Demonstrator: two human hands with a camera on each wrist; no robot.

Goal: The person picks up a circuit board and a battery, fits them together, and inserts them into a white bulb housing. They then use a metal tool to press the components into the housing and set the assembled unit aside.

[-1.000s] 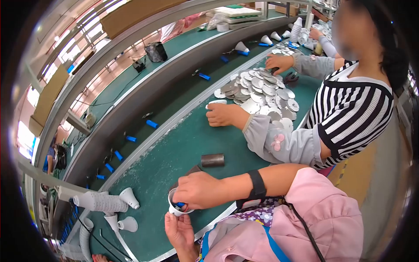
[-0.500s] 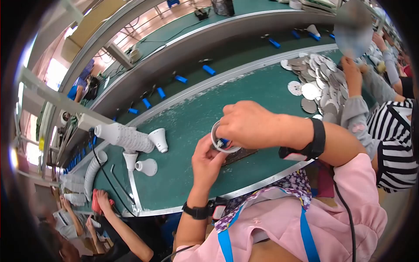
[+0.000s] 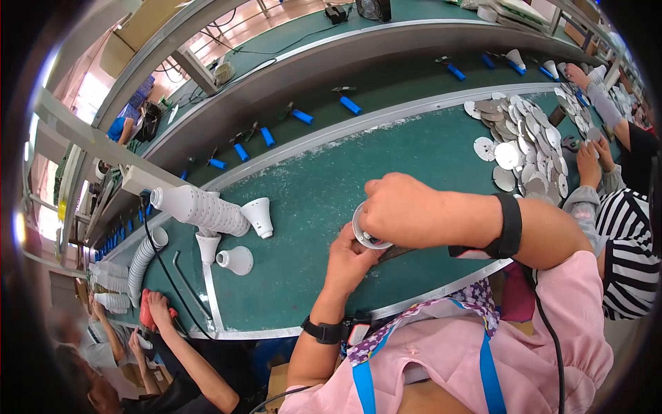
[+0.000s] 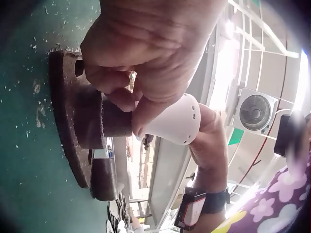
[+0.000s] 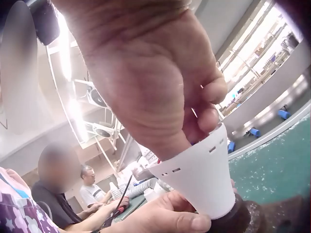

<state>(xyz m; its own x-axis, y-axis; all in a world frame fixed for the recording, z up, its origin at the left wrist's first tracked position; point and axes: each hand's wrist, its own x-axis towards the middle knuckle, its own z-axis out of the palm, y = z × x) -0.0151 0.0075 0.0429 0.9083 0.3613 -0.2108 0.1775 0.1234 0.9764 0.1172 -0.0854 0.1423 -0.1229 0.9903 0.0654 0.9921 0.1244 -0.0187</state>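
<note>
A white cone-shaped lamp housing point(image 5: 204, 179) stands wide end up with its narrow end at a dark metal fixture point(image 4: 87, 114) on the green bench. My left hand point(image 3: 347, 262) grips the housing low down, thumb and fingers around the narrow end. From above, my right hand point(image 3: 403, 210) reaches into the wide mouth with bent fingers. Its fingertips are hidden inside, and I cannot tell what they hold there. Slots run along the housing's rim in both wrist views. Beside the fixture is a dark metal cylinder point(image 4: 103, 179).
Left on the bench are a stack of white housings point(image 3: 200, 209), a few loose ones point(image 3: 236, 260) and a bent rod point(image 3: 189, 283). A pile of metal discs point(image 3: 524, 148) lies right, by a neighbour in stripes. Blue-bodied parts point(image 3: 350, 105) line the sunken channel behind. Another person grips a red tool point(image 3: 146, 310).
The head view has swung, bringing the left-hand stack closer to the middle. My right hand sits deeper over the housing's mouth, and the blue part seen inside earlier is now covered. My left hand keeps its grip.
</note>
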